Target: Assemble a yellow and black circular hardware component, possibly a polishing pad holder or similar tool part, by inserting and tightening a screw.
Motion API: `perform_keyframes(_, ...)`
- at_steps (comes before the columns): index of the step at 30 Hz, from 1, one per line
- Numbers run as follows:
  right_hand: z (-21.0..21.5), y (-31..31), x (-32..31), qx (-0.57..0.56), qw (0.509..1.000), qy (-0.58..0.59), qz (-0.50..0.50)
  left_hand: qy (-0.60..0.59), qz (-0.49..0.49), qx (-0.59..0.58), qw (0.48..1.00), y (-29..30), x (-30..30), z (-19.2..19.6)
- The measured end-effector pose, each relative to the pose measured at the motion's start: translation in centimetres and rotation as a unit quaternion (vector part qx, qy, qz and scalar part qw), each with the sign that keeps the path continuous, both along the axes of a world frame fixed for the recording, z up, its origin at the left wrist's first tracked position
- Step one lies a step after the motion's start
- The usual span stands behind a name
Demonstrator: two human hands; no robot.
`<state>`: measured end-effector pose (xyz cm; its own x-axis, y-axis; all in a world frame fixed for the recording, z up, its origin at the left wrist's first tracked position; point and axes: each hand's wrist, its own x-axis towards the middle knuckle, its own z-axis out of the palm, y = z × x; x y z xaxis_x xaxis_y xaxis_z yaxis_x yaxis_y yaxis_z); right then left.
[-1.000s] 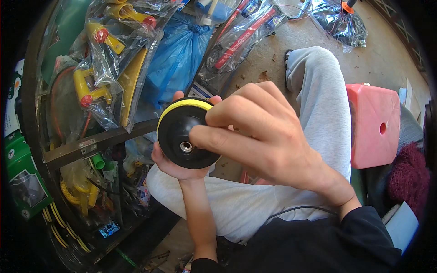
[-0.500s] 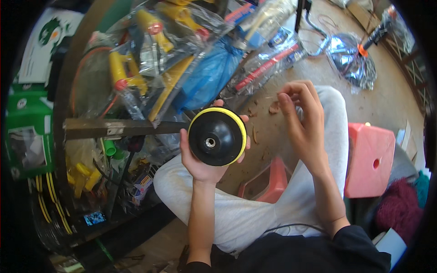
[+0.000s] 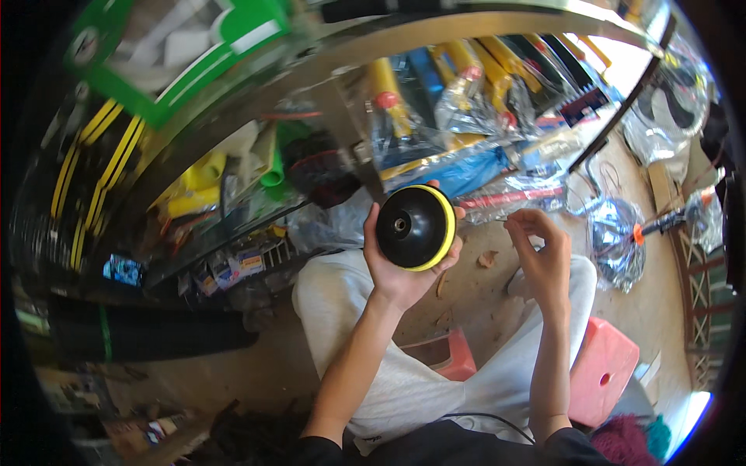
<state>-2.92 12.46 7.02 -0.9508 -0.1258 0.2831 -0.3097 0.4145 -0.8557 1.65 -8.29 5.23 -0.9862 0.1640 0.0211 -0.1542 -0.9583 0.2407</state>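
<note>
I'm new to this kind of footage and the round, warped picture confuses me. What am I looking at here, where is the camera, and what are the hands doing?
There is no machine: a person works with bare hands. The camera sits on their head and looks down, and its fisheye lens bends straight edges near the rim. The forearms come in from below.

The left hand holds up a round black disc with a yellow rim and a small metal hole at its centre. The right hand is raised beside it, apart from the disc, fingertips pinched together; whether they hold anything is too small to tell.

The person sits with light trousers over a pink plastic stool. Ahead is a metal shelf crowded with yellow-handled tools in clear plastic bags.
</note>
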Motion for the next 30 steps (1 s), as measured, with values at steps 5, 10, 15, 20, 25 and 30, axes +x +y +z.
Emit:
perform_keyframes(5,5.0,-7.0,-1.7,0.126,0.968,0.218,0.012,0.083,0.066,-0.032,0.994,-4.3,1.4,0.6)
perform_keyframes(10,6.9,-15.6,3.3,0.121,0.951,0.059,0.28,0.112,0.223,0.004,0.968,-11.5,4.5,0.9)
perform_keyframes(15,4.0,-24.8,0.6,0.176,0.901,0.305,0.253,0.119,0.339,0.107,0.927,-16.7,7.1,-0.4)
perform_keyframes(20,0.1,-28.3,-1.2,0.243,0.892,0.302,0.234,0.083,0.414,0.157,0.893,-18.9,9.1,-1.1)
perform_keyframes(25,0.8,-28.5,-1.9,0.297,0.867,0.337,0.215,0.068,0.428,0.128,0.892,-18.5,8.9,-0.5)
perform_keyframes(30,1.3,-27.9,-1.3,0.244,0.899,0.332,0.151,0.066,0.433,0.088,0.895,-17.6,7.8,-0.2)
